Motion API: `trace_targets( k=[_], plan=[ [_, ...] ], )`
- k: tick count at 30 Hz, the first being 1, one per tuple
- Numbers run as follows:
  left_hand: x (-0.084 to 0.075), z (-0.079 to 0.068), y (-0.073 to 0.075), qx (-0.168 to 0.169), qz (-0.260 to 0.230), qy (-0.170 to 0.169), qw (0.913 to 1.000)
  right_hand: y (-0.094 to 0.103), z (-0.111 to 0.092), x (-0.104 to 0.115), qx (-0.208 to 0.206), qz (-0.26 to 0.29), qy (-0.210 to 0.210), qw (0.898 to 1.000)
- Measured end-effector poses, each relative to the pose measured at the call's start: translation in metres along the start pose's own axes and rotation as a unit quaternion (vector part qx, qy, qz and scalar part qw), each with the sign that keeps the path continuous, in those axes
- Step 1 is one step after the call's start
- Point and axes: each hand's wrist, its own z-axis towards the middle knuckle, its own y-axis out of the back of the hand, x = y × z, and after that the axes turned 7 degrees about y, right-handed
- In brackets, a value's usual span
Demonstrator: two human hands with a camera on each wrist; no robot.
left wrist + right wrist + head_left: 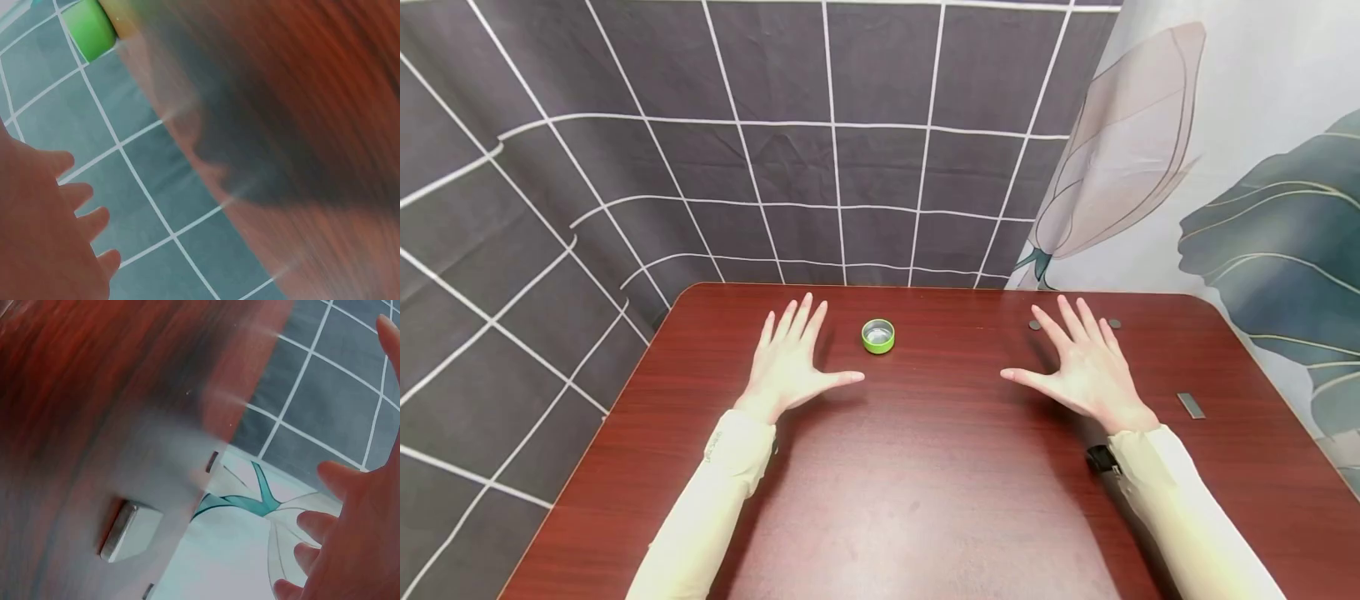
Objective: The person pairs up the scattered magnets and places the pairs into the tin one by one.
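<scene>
Both hands are spread above a dark red wooden table, fingers straight and thumbs pointing inward. The left hand [785,360] holds nothing. Just right of it, apart from its fingers, stands a small round green tin [878,345] with a silvery inside and no lid on. That green tin [90,28] shows at the top left of the left wrist view. My right hand [1086,367] is also bare of any object. Near its fingertips lie two small dark discs, one disc [1034,325] to the left and another disc [1115,323] to the right.
A small grey rectangular block [1191,406] lies right of the right hand; the same block [132,531] appears thick in the right wrist view. Behind the table [910,467] hang a dark grid-patterned curtain [880,167] and a pale floral curtain [1150,150].
</scene>
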Motion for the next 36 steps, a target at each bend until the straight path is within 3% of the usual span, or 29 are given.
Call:
trace_targets(
  k=[26, 36],
  plan=[
    [-0.023, -0.005, 0.001, -0.030, -0.085, -0.022, 0.9957, 0.019, -0.008, -0.012, -0.036, 0.033, 0.000, 0.999],
    [-0.035, -0.005, 0.003, -0.027, -0.127, -0.029, 0.9911, 0.028, -0.015, -0.018, -0.042, 0.040, -0.016, 0.998]
  ],
)
